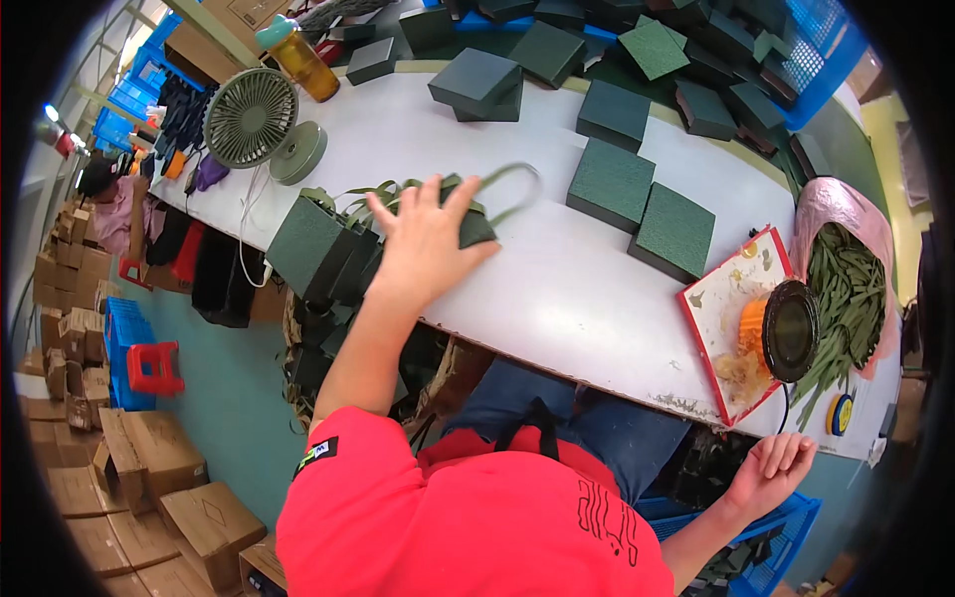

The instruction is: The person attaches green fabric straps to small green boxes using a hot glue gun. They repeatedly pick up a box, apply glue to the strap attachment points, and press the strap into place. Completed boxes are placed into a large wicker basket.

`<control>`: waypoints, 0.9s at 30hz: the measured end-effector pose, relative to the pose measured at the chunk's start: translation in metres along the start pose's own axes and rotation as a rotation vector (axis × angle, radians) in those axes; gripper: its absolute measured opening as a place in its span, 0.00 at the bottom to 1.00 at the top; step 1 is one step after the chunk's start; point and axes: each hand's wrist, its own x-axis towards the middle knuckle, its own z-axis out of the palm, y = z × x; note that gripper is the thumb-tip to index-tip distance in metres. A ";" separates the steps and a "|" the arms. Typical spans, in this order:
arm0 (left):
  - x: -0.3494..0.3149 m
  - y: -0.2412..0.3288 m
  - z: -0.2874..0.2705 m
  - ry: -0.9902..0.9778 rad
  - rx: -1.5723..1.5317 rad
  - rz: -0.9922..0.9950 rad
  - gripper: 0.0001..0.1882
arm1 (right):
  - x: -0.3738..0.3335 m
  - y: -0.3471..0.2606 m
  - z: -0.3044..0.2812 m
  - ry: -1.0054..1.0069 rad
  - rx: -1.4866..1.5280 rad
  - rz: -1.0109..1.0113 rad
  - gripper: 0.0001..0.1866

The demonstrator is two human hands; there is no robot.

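Note:
My left hand [428, 244] is spread palm down over a small dark green box [477, 227] with a green ribbon loop [512, 189] rising from it. Its fingers are apart, and part of the box is hidden beneath them. Beside that wrist, a stack of green boxes [308, 249] with ribbons stands at the near table edge. My right hand [771, 473] hovers off the table's front edge at the lower right. Its fingers are loosely curled, and nothing shows in them.
Several green boxes [612, 184] lie on the white table [527, 289]; more are heaped at the back. At right are a red-edged tray [721, 328] with an orange, black-rimmed pot [781, 333] and a pink bag of green ribbons [846, 209]. A fan [251, 117] stands left.

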 end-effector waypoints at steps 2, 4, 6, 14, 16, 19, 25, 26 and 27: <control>0.002 -0.017 -0.004 -0.043 0.001 -0.127 0.43 | 0.002 0.003 0.002 -0.023 -0.006 0.017 0.16; -0.007 -0.032 -0.008 -0.088 -0.038 -0.251 0.44 | 0.004 0.002 0.004 -0.046 -0.014 0.013 0.15; -0.023 -0.049 -0.015 -0.121 -0.081 -0.341 0.44 | 0.006 0.002 0.003 -0.061 -0.030 0.015 0.15; -0.097 -0.154 -0.036 -0.149 -0.079 -0.420 0.46 | 0.012 -0.006 -0.013 -0.083 -0.062 0.010 0.14; -0.104 -0.173 -0.040 -0.241 0.009 -0.519 0.47 | 0.014 -0.006 -0.017 -0.089 -0.056 0.012 0.13; -0.090 -0.170 -0.052 -0.321 0.161 -0.671 0.43 | 0.013 -0.008 -0.020 -0.047 -0.077 -0.018 0.11; -0.021 -0.101 -0.040 0.050 -0.214 -0.273 0.26 | 0.008 -0.009 -0.016 0.084 -0.202 -0.110 0.17; -0.005 -0.091 -0.026 0.119 -0.308 -0.070 0.24 | 0.006 -0.006 -0.011 0.120 -0.229 -0.138 0.15; 0.011 -0.066 -0.024 0.115 -0.349 0.065 0.20 | 0.005 -0.006 -0.012 0.112 -0.241 -0.151 0.13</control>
